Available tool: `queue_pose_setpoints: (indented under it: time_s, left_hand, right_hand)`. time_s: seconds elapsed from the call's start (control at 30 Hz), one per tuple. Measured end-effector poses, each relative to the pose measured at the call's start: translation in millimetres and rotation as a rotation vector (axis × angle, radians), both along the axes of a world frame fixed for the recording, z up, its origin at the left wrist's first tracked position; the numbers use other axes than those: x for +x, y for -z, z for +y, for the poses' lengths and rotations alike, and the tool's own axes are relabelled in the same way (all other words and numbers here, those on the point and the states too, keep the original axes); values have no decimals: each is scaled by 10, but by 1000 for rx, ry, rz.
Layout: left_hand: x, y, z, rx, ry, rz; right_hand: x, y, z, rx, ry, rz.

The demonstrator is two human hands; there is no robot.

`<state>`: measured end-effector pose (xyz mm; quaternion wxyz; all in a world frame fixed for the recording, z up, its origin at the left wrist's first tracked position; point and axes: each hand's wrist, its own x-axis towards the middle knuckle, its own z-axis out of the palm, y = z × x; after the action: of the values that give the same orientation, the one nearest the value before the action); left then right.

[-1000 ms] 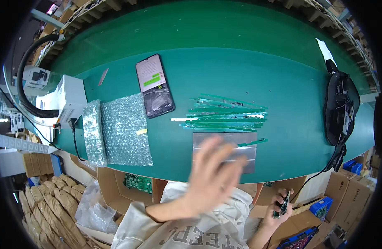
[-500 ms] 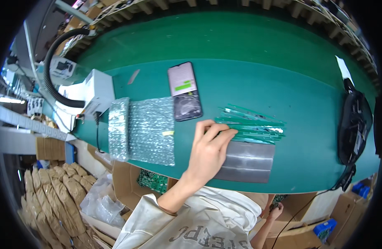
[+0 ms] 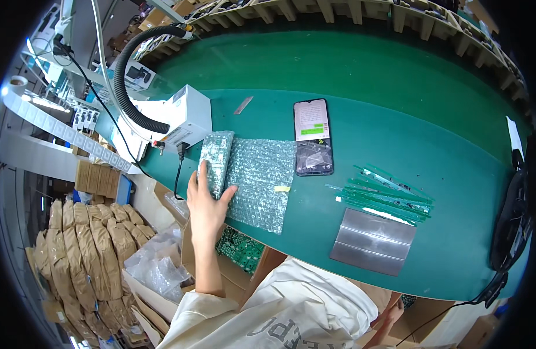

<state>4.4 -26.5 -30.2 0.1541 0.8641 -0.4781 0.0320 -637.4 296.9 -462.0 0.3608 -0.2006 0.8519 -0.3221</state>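
Observation:
My left hand (image 3: pixel 208 208) rests on the near end of a narrow bundle in bubble wrap (image 3: pixel 217 152), its fingers and thumb spread. To the bundle's right, a flat bubble wrap sheet (image 3: pixel 259 180) with a small yellow tag lies on the green table. At the lower edge, below the table front, is my right hand (image 3: pixel 393 314), small and partly cut off by the shirt and box; its fingers are hard to make out. Thin green strips (image 3: pixel 387 195) are heaped right of centre. A dark grey scored plate (image 3: pixel 373 241) lies just nearer than them.
A lit phone (image 3: pixel 313 136) lies beyond the sheet. A white machine (image 3: pixel 189 116) with a black hose (image 3: pixel 125 75) stands at the left. Open cardboard boxes below the front edge hold green circuit boards (image 3: pixel 240 250) and plastic wrap (image 3: pixel 163 276). A black bag (image 3: pixel 509 209) is at the right.
My left hand has left the green strips and moved left to the bubble-wrapped bundle. The view has shifted, so the table's things appear farther right. My right hand stays low by the boxes.

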Motion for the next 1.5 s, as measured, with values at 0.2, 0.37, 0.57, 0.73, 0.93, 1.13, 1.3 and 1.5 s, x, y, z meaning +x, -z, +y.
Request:
queue_pose_setpoints:
  time_s: [0.2,0.37,0.57,0.73,0.93,1.13,1.3,1.5]
  left_hand:
    - [331,-165,-63,86,-49,252]
    - [633,-159,-177,49,51,506]
    - [777,-193,-126,-4,91,611]
    - [775,-13,-77,-31,-5,471]
    - [735,-197,46,-149,-15,915]
    - [908,-212,165,-151,-1,1157]
    - [939,-180,207,-172,24,1222]
    - [837,-145,68,-296,25,1051]
  right_hand:
    - [482,-2183,-1283,130,-423,-90]
    - [1258,-4228,-2047,-150,-943,-177]
    - [2158,-4772,-2671,-544,-1531,-395]
    - [3627,-4521,-2953,-527,-1455,-880]
    - [5337,-3916,-3622,-655,-1047,-745]
    - [5741,-4086,-3690,-483,-913,-421]
    - [5931,-4070,-3827,-431,-1003,-387]
    - [5585,-4152,-4061,-452,-918,-498]
